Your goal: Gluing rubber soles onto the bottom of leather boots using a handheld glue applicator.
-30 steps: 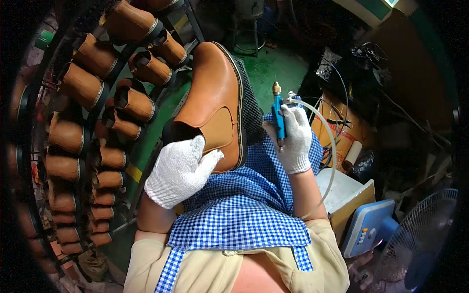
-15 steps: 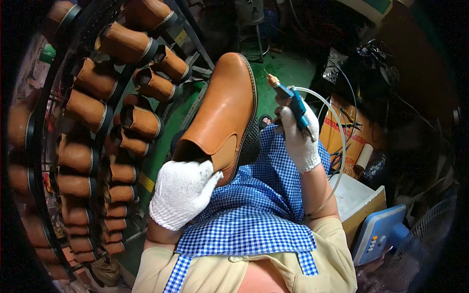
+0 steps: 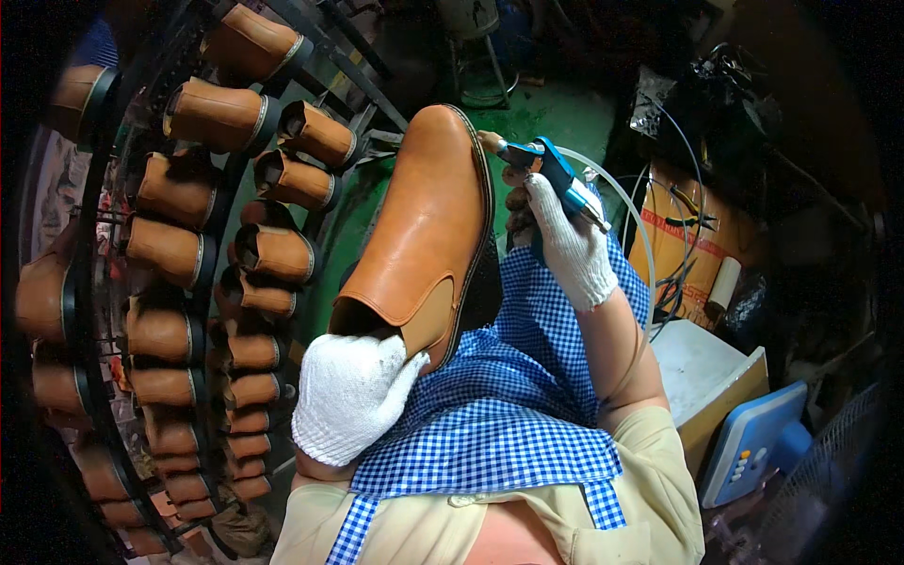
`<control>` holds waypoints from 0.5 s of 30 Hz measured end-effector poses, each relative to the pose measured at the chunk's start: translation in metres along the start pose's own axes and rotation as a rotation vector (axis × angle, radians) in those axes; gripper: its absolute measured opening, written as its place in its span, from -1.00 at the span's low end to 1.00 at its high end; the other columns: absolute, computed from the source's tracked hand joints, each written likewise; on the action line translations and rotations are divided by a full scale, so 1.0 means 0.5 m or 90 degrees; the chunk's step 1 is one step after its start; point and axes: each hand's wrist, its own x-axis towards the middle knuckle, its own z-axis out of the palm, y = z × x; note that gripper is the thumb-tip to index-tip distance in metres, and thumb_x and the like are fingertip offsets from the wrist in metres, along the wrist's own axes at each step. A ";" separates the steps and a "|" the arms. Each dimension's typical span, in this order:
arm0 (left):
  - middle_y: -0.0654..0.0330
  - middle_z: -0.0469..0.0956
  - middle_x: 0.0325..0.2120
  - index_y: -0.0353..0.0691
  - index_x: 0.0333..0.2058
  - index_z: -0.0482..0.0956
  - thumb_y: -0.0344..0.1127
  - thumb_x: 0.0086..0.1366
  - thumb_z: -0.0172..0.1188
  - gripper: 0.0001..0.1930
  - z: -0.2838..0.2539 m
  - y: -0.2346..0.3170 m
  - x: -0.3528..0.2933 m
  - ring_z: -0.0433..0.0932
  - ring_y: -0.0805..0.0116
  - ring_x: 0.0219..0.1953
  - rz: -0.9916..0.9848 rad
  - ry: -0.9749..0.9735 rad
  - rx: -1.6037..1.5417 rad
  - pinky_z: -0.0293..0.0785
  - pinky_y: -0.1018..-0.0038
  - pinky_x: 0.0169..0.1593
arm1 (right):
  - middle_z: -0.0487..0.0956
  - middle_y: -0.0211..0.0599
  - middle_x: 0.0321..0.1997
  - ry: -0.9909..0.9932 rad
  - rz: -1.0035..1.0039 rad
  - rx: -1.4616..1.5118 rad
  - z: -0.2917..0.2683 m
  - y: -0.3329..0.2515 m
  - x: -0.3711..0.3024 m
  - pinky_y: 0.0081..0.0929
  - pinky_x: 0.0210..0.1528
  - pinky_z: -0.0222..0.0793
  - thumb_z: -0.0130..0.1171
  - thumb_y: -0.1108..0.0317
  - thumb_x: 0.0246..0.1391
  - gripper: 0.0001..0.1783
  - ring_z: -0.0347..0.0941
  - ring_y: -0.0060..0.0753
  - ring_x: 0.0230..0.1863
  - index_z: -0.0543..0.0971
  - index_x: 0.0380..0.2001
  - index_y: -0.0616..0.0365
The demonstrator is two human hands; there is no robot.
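A tan leather ankle boot (image 3: 414, 217) with a dark sole and elastic side panel is held up in front of me, toe pointing away. My left hand (image 3: 347, 400), in a white knit glove, grips it at the heel and ankle opening; some fingers are hidden behind the leather. In my right hand (image 3: 570, 235), gloved with bare fingertips, is a blue air gun (image 3: 559, 171) with a brass-coloured nozzle and a pale hose (image 3: 629, 202). The nozzle points at the boot's right edge near the toe; I cannot tell if it touches.
Racks at the left carry several rows of tan boots (image 3: 165, 250). At the right are a cardboard box (image 3: 702, 245) with pliers (image 3: 692, 221) on it, a white-topped box (image 3: 702, 363) and a blue-and-white fan control panel (image 3: 753, 443). A stool (image 3: 485, 71) stands on the green floor ahead.
The air gun has moved left and its nozzle has swung toward the boot's toe edge. My left hand keeps its grip while the boot turns slightly. The view has shifted a little.
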 end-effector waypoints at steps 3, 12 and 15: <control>0.05 0.46 -0.72 -0.25 -0.58 0.52 -0.21 0.20 0.27 -0.73 -0.006 0.005 0.001 0.51 0.06 -0.63 0.018 0.005 0.026 0.38 0.20 -0.48 | 0.57 -0.38 -0.36 0.002 0.038 0.030 0.002 0.005 0.003 -0.70 -0.50 0.39 0.09 0.12 0.32 -0.65 0.45 -0.66 -0.45 0.56 -0.08 0.20; 0.07 0.46 -0.72 -0.25 -0.55 0.55 -0.22 0.19 0.28 -0.76 -0.021 0.014 0.005 0.51 0.07 -0.63 0.037 -0.018 0.060 0.38 0.23 -0.49 | 0.53 -0.44 -0.40 -0.002 0.058 0.090 -0.001 0.017 0.002 -0.70 -0.49 0.38 0.13 0.13 0.30 -0.66 0.44 -0.66 -0.47 0.56 -0.11 0.20; 0.06 0.49 -0.71 -0.25 -0.51 0.59 -0.23 0.17 0.29 -0.79 -0.021 0.021 0.009 0.52 0.07 -0.62 0.024 -0.010 0.043 0.39 0.24 -0.48 | 0.52 -0.45 -0.43 0.008 0.068 0.083 0.000 0.014 0.002 -0.70 -0.48 0.37 0.13 0.15 0.30 -0.69 0.42 -0.67 -0.48 0.55 -0.18 0.21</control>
